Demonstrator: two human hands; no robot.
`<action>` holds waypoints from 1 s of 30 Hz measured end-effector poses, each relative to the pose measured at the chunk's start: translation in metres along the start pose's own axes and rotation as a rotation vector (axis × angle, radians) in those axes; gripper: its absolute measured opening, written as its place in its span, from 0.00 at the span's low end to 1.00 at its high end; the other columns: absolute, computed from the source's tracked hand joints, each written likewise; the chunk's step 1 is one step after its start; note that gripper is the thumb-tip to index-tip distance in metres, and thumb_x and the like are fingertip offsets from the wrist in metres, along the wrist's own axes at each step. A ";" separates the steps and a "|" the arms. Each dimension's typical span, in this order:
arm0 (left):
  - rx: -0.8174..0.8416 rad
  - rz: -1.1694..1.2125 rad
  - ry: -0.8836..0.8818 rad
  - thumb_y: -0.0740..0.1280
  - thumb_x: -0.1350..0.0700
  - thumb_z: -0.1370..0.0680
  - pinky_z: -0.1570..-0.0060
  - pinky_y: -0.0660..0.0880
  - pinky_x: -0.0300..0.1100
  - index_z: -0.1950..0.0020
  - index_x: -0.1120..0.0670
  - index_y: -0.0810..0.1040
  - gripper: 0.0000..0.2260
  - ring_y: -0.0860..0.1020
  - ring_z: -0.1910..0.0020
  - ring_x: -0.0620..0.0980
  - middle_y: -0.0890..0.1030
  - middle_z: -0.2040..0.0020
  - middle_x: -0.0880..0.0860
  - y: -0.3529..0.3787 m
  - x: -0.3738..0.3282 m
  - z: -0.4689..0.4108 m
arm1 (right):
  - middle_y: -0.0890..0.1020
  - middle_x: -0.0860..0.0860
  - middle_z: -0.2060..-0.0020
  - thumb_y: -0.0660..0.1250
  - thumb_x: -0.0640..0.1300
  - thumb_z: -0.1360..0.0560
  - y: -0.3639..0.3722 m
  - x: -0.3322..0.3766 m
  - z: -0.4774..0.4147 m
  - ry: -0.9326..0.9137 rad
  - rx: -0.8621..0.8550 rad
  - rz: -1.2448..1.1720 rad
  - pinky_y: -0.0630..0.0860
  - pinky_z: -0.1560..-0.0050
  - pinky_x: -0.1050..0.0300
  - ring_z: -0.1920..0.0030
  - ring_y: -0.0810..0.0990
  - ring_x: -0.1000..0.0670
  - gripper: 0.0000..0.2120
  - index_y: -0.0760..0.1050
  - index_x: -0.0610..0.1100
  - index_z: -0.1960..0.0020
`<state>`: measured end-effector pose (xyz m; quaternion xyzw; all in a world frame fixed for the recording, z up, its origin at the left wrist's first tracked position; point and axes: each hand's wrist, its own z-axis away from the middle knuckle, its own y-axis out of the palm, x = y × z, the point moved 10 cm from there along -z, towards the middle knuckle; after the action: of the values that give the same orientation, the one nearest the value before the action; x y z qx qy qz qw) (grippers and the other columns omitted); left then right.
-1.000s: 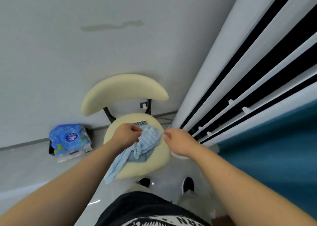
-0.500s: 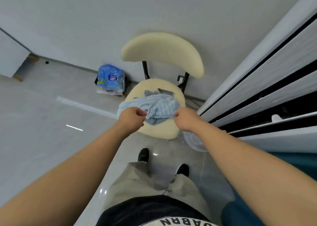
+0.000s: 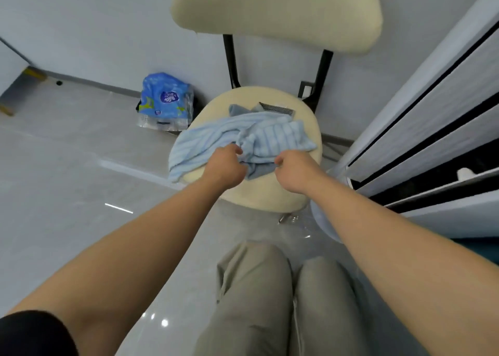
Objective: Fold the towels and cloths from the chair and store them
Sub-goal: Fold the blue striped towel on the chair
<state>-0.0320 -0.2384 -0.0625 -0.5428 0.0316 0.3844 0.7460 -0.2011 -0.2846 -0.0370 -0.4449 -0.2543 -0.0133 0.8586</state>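
Note:
A light blue striped towel [image 3: 272, 134] lies crumpled across the round cream seat of the chair [image 3: 270, 199]. Under it a grey-blue cloth [image 3: 237, 110] and a cloth with a dark striped edge [image 3: 278, 109] show at the seat's back. My left hand [image 3: 225, 166] grips the towel's near edge at the left. My right hand [image 3: 295, 169] pinches the same edge a little to the right. Both hands sit over the front half of the seat.
A blue plastic pack [image 3: 166, 100] stands on the floor by the wall, left of the chair. White drawer fronts with dark gaps [image 3: 432, 129] run along the right. A pale round basin [image 3: 324, 223] sits on the floor below the seat's right side. Grey tiled floor [image 3: 67, 193] spreads left.
The view has dropped closer to the chair. My hands gathered the towel's near edge and came closer together; the towel now lies spread across the seat instead of hanging off its left front.

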 end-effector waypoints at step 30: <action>-0.652 -0.031 0.751 0.62 0.51 0.18 0.59 0.69 0.45 0.50 0.56 0.79 0.10 0.76 0.58 0.52 0.81 0.57 0.52 -0.216 -0.137 0.204 | 0.72 0.51 0.66 0.73 0.46 0.27 -0.132 0.108 0.158 -0.387 -0.522 -0.598 0.68 0.61 0.53 0.64 0.70 0.51 0.13 0.68 0.49 0.62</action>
<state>-0.0725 -0.1664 0.2542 -0.8494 0.1680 0.1411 0.4800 -0.2075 -0.2203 0.1867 -0.5480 -0.5162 -0.2416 0.6122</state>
